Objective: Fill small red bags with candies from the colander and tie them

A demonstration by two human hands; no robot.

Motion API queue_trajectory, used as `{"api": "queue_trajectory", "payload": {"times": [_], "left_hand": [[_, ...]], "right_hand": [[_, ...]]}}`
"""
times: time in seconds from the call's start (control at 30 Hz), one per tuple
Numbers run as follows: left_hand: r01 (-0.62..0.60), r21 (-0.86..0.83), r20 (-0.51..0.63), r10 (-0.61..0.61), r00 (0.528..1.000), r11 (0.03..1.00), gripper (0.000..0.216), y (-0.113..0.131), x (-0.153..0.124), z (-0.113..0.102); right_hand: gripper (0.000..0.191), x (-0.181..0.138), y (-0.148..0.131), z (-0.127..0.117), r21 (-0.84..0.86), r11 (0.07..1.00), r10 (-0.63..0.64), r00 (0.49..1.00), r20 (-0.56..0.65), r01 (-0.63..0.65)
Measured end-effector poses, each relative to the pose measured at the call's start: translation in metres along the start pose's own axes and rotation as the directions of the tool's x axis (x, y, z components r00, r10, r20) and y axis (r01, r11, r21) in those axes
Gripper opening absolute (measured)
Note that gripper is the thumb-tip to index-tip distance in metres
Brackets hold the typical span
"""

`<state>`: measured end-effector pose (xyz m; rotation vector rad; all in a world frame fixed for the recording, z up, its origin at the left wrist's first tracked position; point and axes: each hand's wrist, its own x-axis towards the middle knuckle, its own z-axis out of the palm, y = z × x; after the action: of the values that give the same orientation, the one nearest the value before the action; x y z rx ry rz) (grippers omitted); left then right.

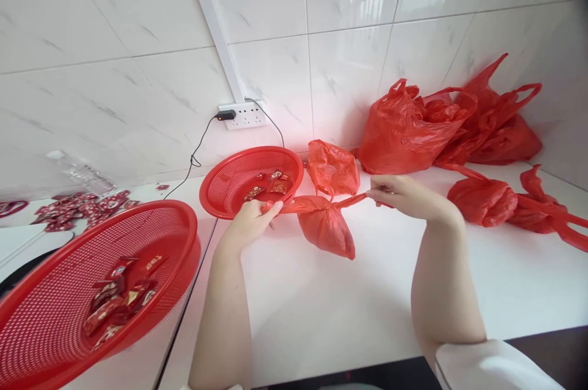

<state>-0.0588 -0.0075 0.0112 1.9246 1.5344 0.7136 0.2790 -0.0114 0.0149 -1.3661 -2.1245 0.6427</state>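
A small red plastic bag [327, 229] hangs or rests just over the white counter, its neck drawn together in a knot. My left hand [250, 221] is closed on one of its handles, stretched out to the left. The other handle is pinched in my right hand [404, 195], pulled out to the right. Both handles look taut. What fills the bag is hidden by the red plastic. Behind my left hand stands a round red basket [215, 179] with a few wrapped packets inside.
A larger red basket [184, 218] with several wrapped packets [122, 295] stands at left. More packets [82, 209] lie beyond it near a clear plastic container [87, 179]. Filled red bags [399, 139] and tied bags [484, 200] sit at right. A power strip [245, 116] is on the wall.
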Motion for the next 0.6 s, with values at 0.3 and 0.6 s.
{"api": "queue_trajectory", "payload": {"times": [0.3,0.6], "left_hand": [[-0.129,0.101,-0.083,0.138,0.987,0.986,0.044,-0.003,0.011,0.016],[-0.170,0.180,-0.098,0.189,0.977,0.969,0.040,0.005,0.008,0.013]], "right_hand": [[0.027,0.048,-0.017,0.089,-0.288,0.957,0.016,0.998,-0.068,-0.035],[0.024,0.039,0.019,0.079,-0.143,0.989,-0.033,0.999,-0.017,0.030]]}}
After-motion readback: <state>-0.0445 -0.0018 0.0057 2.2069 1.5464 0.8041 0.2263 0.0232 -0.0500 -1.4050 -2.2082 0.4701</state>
